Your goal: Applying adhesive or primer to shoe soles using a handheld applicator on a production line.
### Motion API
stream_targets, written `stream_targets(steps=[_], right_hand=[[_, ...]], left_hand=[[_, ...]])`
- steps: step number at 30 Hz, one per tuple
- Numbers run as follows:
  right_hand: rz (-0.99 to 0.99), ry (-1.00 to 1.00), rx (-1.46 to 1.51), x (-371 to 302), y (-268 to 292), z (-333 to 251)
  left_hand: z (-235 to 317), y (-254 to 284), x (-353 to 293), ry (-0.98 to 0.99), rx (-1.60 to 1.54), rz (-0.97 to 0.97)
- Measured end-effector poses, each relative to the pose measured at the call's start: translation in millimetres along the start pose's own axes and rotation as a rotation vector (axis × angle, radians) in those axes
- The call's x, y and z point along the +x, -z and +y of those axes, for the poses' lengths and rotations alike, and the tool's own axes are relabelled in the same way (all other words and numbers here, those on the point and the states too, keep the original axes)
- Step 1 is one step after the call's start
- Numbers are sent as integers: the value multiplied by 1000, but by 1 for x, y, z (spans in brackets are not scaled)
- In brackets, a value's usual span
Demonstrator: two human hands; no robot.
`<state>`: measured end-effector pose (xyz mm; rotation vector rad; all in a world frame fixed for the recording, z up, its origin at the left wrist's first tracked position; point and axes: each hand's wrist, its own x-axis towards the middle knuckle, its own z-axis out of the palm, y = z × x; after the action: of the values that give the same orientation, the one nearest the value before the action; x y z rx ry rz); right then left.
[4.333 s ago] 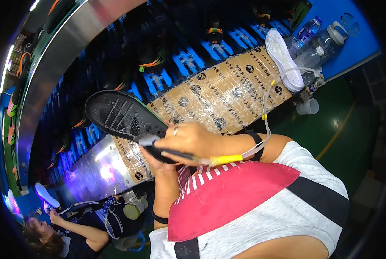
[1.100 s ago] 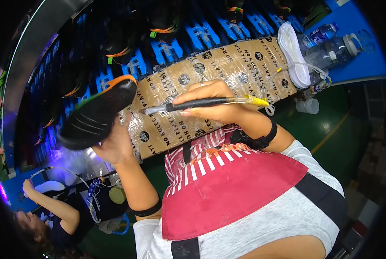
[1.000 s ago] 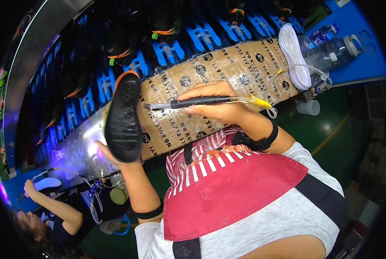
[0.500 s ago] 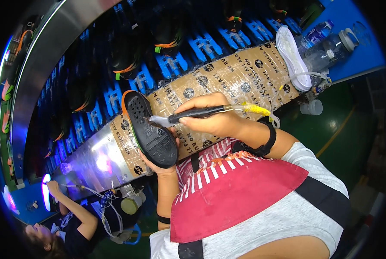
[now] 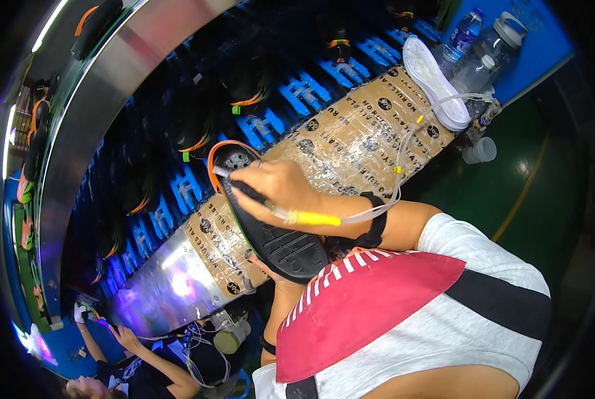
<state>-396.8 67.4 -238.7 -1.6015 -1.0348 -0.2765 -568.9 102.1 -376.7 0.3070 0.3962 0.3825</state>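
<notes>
My left hand [image 5: 269, 268] grips a black shoe sole [image 5: 287, 249] from beneath and at its near end, most of its fingers hidden. An orange and green band edges the sole, and small holes dot its far end. Closed around a glue brush [image 5: 252, 194] with a black handle, my right hand [image 5: 284, 186] is over the sole's upper half. The brush's pale tip lies at the orange-edged far end. From the handle's rear, a yellow-wrapped clear tube [image 5: 377, 211] loops toward the right.
A cardboard-covered bench [image 5: 351, 133] runs beneath. On its right end lie a white sole [image 5: 437, 83] and several plastic bottles [image 5: 464, 36]. Beyond it, blue racks [image 5: 304, 90] carry dark shoes. A co-worker [image 5: 144, 362] sits lower left by a green-lidded pot [image 5: 230, 340].
The brush has moved from the sole's middle to its orange-edged far end. The sole has come closer to my body. The co-worker's hands have left the bright white piece.
</notes>
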Motion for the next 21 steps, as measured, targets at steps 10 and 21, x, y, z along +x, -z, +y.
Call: stream_targets(steps=[10, 21], right_hand=[[-8, -1, 318, -5, 8, -5], [-210, 193, 316, -6, 8, -17]], left_hand=[[11, 36, 4, -29, 7, 41], [18, 31, 17, -38, 13, 22]])
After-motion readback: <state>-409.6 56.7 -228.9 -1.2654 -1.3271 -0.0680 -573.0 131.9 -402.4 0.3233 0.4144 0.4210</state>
